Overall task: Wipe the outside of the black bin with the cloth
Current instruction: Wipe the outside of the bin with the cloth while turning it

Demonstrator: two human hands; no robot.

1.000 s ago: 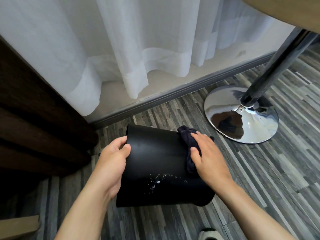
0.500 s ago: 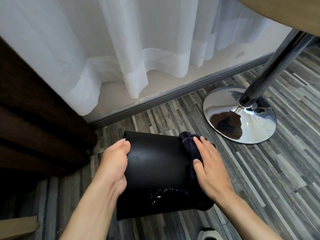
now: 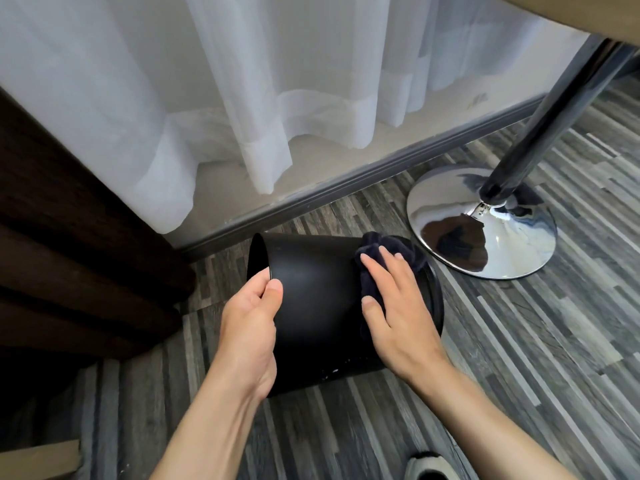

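Black plastic fills the space between the two hands: the black bin (image 3: 311,306) lies tipped on its side on the grey plank floor (image 3: 519,341), its long axis running from the left hand across to the right. The left hand (image 3: 247,323) pinches the bin's end edge, thumb on the outer wall and fingers curled round the edge out of sight. The right hand (image 3: 398,306) lies flat on the upturned wall with fingers spread, pressing the dark cloth (image 3: 381,258) against it; the cloth bunches out beyond the fingertips. Directly under that palm is the wall being cleaned, so the right hand is the nearer one for wiping, while the left one steadies. A few pale specks (image 3: 332,372) remain on the wall low down, toward the wrist side of the right hand. I judge the next stroke runs around the curve, with the left hand rolling the bin to bring the specks up. A chrome table base (image 3: 485,237) stands just beyond the right fingertips.
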